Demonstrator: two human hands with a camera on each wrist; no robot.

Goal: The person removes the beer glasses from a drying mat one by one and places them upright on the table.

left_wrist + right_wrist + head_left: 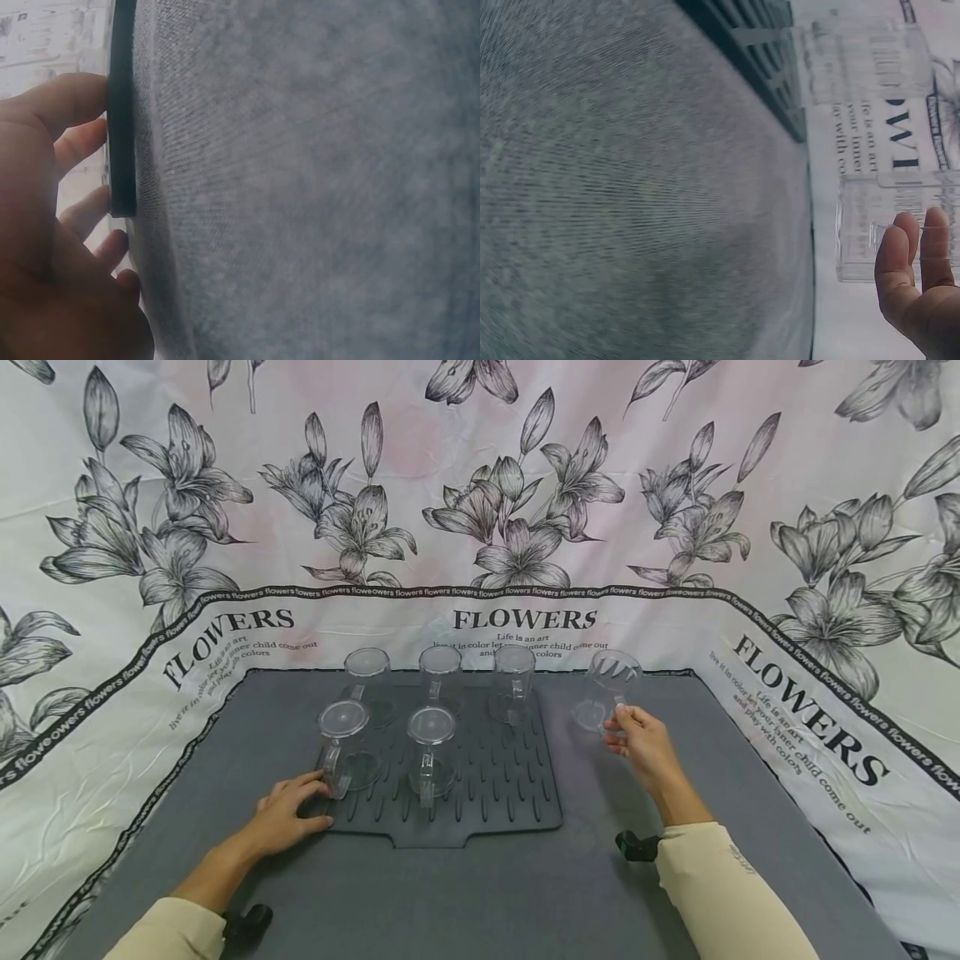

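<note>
My right hand (pixel 645 747) pinches the handle of a clear glass mug (pixel 609 689) to the right of a dark ridged drying mat (pixel 510 793). In the right wrist view, this mug (pixel 855 251) appears raised above the table, with the fingers at its handle. My left hand (pixel 288 814) rests at the front left corner of the mat, its thumb on the front edge. Its fingertips are near the handle of the front left glass mug (pixel 347 752); contact with that handle is unclear. In the left wrist view, the thumb and fingers (pixel 75 101) touch the dark mat edge (pixel 122 150).
Another glass mug (pixel 432 752) stands beside the front left one. Behind them on the mat is a row of three: left (pixel 367 685), middle (pixel 441 681) and right (pixel 513 685). A grey table (pixel 525 893) lies beneath, with flower-printed cloth (pixel 405 568) behind and at the sides.
</note>
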